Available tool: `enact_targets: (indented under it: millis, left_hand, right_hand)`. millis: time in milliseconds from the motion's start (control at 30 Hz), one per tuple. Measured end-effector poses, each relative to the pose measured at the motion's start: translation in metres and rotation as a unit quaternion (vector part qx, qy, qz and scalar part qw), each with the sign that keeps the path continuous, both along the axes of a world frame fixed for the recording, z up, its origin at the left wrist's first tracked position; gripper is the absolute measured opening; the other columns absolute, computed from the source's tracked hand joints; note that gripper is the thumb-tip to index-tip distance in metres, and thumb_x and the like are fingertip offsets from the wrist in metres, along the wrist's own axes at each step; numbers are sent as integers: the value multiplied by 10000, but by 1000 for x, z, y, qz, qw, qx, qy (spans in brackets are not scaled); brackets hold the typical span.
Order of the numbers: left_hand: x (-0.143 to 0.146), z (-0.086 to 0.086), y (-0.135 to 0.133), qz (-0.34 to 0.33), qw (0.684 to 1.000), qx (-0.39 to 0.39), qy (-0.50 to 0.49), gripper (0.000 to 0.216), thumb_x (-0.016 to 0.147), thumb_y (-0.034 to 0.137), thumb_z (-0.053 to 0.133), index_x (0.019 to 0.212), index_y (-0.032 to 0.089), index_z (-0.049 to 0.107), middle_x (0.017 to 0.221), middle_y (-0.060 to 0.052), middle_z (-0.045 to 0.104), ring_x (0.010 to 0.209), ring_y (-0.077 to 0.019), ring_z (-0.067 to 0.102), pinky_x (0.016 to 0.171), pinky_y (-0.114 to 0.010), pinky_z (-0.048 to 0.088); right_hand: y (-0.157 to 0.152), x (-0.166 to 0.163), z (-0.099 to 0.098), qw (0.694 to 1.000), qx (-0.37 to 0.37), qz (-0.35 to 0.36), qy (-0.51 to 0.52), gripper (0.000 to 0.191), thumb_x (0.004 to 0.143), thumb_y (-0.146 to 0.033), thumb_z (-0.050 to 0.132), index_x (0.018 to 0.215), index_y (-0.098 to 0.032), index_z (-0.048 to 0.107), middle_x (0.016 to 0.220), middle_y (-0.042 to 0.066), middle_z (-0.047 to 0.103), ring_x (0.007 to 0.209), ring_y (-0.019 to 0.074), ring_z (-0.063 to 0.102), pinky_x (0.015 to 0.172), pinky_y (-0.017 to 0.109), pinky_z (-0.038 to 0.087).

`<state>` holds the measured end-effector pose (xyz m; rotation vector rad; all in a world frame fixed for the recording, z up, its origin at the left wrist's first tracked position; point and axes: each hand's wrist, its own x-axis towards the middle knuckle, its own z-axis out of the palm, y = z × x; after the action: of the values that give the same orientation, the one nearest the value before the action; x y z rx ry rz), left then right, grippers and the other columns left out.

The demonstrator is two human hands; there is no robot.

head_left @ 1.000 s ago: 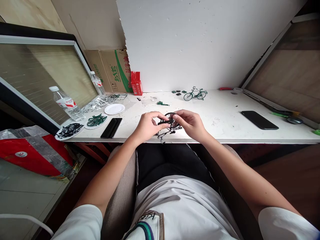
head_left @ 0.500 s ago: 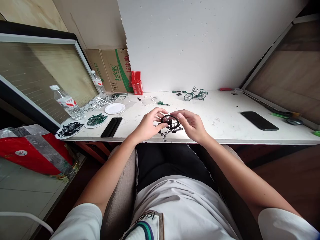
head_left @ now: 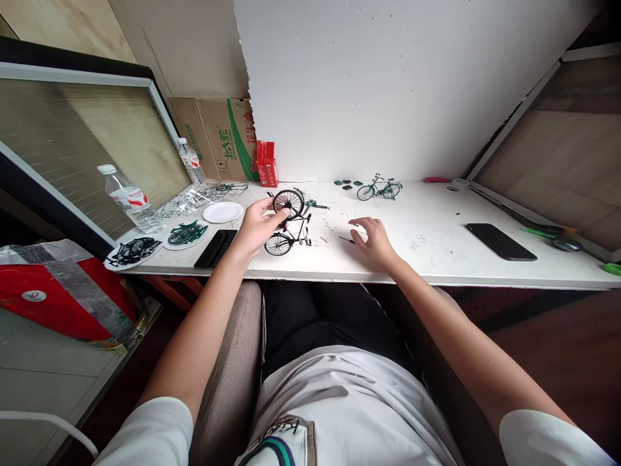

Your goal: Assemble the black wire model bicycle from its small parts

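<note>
A black miniature bicycle (head_left: 289, 202) is pinched between the thumb and fingers of my left hand (head_left: 257, 226), at the left-centre of the table's front part. It is tilted, one wheel up by my fingers and the other lower down. My right hand (head_left: 372, 244) rests low over the tabletop with its fingers apart. Small black slivers (head_left: 346, 239) lie by its fingertips; I cannot tell whether it touches them. Behind the black bicycle lies a dark green part (head_left: 317, 204). A green miniature bicycle (head_left: 380, 188) stands farther back.
At left are a black phone (head_left: 213, 249), a white plate (head_left: 223, 211), plates of green parts (head_left: 187, 234) and black parts (head_left: 133, 251), and water bottles (head_left: 133, 200). A red box (head_left: 266, 165) stands at the back. Another phone (head_left: 502, 241) lies at right.
My left hand has moved left, carrying the black bicycle and turning it more upright. My right hand has let go of the bicycle and come down to the tabletop.
</note>
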<state>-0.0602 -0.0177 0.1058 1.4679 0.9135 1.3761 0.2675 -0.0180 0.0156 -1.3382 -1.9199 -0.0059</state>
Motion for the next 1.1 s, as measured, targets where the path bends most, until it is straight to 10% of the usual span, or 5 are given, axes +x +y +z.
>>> enact_targets:
  millis: [400,1100]
  left_hand:
    - [-9,-6,12,-39,997,-65,-23,292,805,285,842,1045,158,733,1129,-84,764,838,-145,708,754,-284,626]
    - [0,-13,13,-37,995,-77,-60,409,795,403,903,1096,159,775,1108,-86,766,960,-177,705,878,-313,599]
  right_hand:
    - [-3,-6,-14,988,1,63,-138,460,1063,-402,556,1466,-192,634,1502,175,627,1439,404,470,1162,602,439]
    - [52,-38,16,939,-58,42,-336,330,1068,-151,484,1086,-128,813,1112,198,768,1087,329,569,886,425,355]
